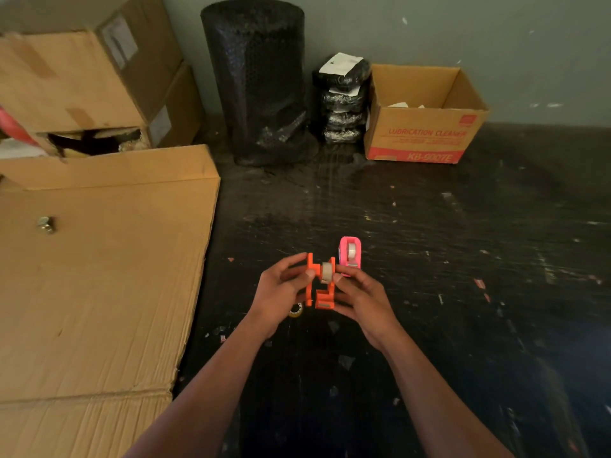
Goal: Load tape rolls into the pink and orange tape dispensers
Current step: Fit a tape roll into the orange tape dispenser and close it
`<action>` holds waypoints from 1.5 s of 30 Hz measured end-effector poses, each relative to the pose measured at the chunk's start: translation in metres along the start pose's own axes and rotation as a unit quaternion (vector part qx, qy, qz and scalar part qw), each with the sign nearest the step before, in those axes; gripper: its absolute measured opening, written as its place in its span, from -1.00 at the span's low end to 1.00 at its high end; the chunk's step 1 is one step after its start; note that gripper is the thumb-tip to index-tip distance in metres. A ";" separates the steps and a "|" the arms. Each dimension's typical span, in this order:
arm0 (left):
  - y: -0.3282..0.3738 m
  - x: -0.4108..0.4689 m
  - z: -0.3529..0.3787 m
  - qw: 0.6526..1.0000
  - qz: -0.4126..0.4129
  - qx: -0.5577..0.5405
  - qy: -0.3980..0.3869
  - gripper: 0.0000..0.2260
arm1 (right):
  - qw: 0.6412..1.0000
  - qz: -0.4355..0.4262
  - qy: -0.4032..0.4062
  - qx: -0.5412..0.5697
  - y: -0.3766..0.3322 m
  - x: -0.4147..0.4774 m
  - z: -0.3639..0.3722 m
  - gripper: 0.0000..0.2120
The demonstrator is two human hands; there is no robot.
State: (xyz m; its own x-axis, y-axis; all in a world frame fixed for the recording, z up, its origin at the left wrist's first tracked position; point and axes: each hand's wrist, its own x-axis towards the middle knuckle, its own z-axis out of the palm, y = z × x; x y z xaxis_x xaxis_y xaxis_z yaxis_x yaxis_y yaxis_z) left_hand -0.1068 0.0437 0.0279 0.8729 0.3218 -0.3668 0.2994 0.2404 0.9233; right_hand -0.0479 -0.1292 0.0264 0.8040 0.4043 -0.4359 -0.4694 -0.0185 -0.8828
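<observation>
A: State the hold and where the work sits.

B: Centre of the frame. The left hand (pixel 284 290) grips one half of the orange dispenser (pixel 320 285); the right hand (pixel 360 297) grips the other. The shell is split open, with a tape roll (pixel 327 272) between the halves. The pink dispenser (pixel 350 256) stands on the table just above, with a roll already in it.

A: Failure modes?

B: If the halves close off-axis, the roll may not seat on its hub, or may drop out. Pushing forward could tip the pink unit.

A: Obstructions?

B: A spare roll (pixel 296 309) lies below the left hand. The flat cardboard (pixel 99 276) at left and the open carton (pixel 423 127) at upper right are well clear.
</observation>
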 end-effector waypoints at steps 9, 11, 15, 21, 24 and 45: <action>0.007 -0.009 0.002 1.000 0.000 -0.001 -0.007 -0.62 | 0.999 -0.025 -0.015 -0.022 -0.008 -0.006 -0.002 -0.75; 0.009 -0.011 0.002 1.000 -0.001 -0.005 -0.007 -0.62 | 0.999 -0.024 -0.019 -0.025 -0.008 -0.006 -0.002 -0.76; 0.012 -0.014 0.001 1.000 -0.007 -0.012 -0.010 -0.63 | 0.999 -0.030 -0.030 -0.024 -0.009 -0.007 -0.002 -0.75; 0.013 -0.015 0.004 1.000 0.000 -0.010 -0.013 -0.69 | 0.998 -0.035 -0.043 -0.032 -0.011 -0.006 -0.001 -0.73; 0.014 -0.017 0.004 1.000 -0.004 -0.015 -0.018 -0.72 | 0.998 -0.040 -0.043 -0.032 -0.010 -0.005 -0.003 -0.72; 0.007 -0.003 -0.006 0.999 -0.027 0.020 0.015 -0.79 | 0.999 -0.019 -0.041 -0.017 0.000 0.012 0.007 -0.71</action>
State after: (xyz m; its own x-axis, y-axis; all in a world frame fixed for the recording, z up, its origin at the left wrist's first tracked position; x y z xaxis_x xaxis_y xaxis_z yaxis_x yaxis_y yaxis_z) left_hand -0.1098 0.0498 0.0348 0.8432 0.3364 -0.4193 0.3622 0.2210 0.9055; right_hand -0.0410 -0.1180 0.0228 0.7876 0.4785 -0.3883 -0.4259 -0.0327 -0.9042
